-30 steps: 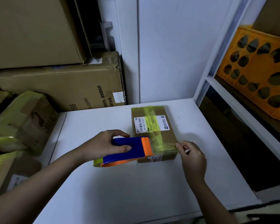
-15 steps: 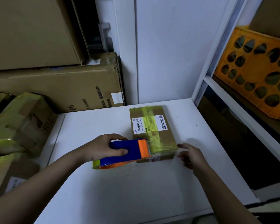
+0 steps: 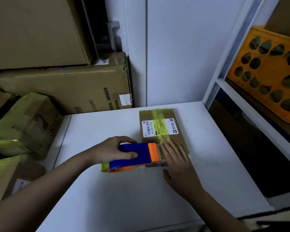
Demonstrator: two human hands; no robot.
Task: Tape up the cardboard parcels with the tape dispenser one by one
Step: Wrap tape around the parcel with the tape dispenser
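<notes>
White table (image 3: 124, 198), cartons (image 3: 65, 91) behind; left hand (image 3: 110, 150) grasps dispenser (image 3: 134, 155), right hand (image 3: 176, 158) flat on parcel (image 3: 177, 141).

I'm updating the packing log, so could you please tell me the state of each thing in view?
Parcel: flat on the table, yellow tape across its top.
Tape dispenser: against the parcel's near left corner.
Left hand: grips the tape dispenser.
Right hand: fingers straight, pressing the parcel's near end.
Orange crate: tilted on the shelf.
</notes>
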